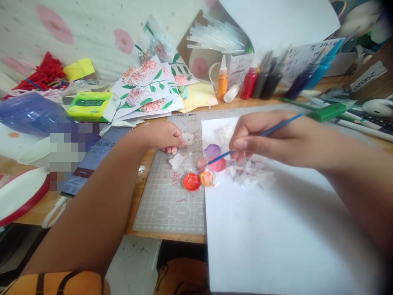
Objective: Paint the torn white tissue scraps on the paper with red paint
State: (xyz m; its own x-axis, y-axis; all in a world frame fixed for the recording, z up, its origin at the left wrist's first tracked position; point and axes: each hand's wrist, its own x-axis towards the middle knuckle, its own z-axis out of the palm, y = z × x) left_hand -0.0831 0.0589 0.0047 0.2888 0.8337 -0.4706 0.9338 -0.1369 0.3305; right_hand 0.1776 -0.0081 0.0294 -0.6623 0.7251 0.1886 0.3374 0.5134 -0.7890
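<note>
Right hand pinches the blue paintbrush, tip in pink paint. Left hand grips the clear palette; a slip could smear the white paper.

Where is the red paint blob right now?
In the head view, the red paint blob sits on the clear palette over the cutting mat, just left of the white paper, below the left hand.

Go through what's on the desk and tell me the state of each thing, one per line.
right hand: shut on paintbrush, tip at the pink paint
left hand: pinching the clear palette edge
palette wells: filled with red, orange, pink and purple paint
white sheet: flat, mostly blank, crumpled white bits near its top
orange paint bottle: upright, capped
cutting mat: flat, partly under the sheet
</note>
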